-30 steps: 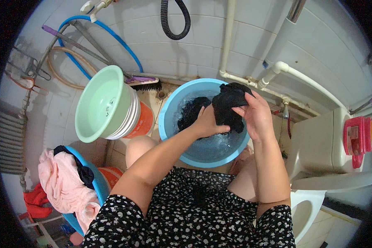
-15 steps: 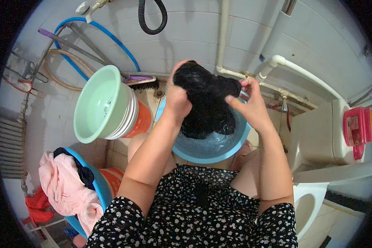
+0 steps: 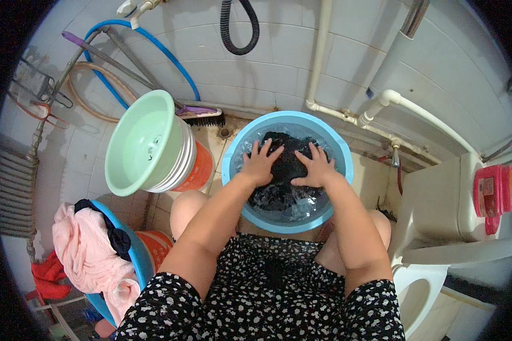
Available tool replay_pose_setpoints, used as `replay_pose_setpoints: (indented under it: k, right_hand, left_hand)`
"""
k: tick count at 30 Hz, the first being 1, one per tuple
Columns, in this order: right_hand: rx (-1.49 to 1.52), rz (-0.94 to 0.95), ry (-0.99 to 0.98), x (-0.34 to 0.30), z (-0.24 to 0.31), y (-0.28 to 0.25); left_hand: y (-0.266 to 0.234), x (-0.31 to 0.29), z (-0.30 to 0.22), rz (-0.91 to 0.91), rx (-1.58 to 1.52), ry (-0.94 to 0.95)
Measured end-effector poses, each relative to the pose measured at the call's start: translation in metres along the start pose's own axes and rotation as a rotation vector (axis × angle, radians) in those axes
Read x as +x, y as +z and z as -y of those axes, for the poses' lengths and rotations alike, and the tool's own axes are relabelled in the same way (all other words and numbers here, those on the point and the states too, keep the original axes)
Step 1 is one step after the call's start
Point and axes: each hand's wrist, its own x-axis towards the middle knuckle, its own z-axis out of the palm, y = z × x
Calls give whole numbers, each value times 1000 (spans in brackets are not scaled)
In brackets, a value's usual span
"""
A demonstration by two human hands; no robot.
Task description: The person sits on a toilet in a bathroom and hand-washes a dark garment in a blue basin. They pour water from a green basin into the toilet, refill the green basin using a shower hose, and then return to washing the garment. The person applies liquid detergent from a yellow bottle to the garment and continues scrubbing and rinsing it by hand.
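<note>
Between my knees on the floor stands a light blue basin [image 3: 345, 149] with water in it. A black piece of cloth [image 3: 287, 169], its kind unclear, lies soaked and partly under the water. My left hand [image 3: 260, 165] rests on its left side with the fingers spread. On the right side my right hand [image 3: 314, 166] is likewise spread, palm down, on or just over the fabric. Neither hand grips anything.
To the left, a pale green basin [image 3: 119, 162] sits tilted on an orange and white bucket [image 3: 196, 165]. Nearer, pink cloth [image 3: 88, 244] hangs over a blue basin [image 3: 142, 258]. A brush [image 3: 205, 118] lies by the wall. A toilet [image 3: 438, 193] stands at right.
The black cloth, held up over the basin before, has gone down into the water. Both hands have let go of it, moved lower and opened out.
</note>
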Motion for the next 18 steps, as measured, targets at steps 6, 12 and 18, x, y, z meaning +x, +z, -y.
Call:
replay_pose_setpoints:
  k: [6,12,18]
  right_hand:
    - [-55,150,127,18,22,15]
    - [-246,293,118,38,31,30]
    - [-125,231,196,70,19,79]
  left_hand:
    - [12,3,-10,339,97,-72]
    - [35,19,-1,437,251,-43]
    - [65,31,3,313,308,-12]
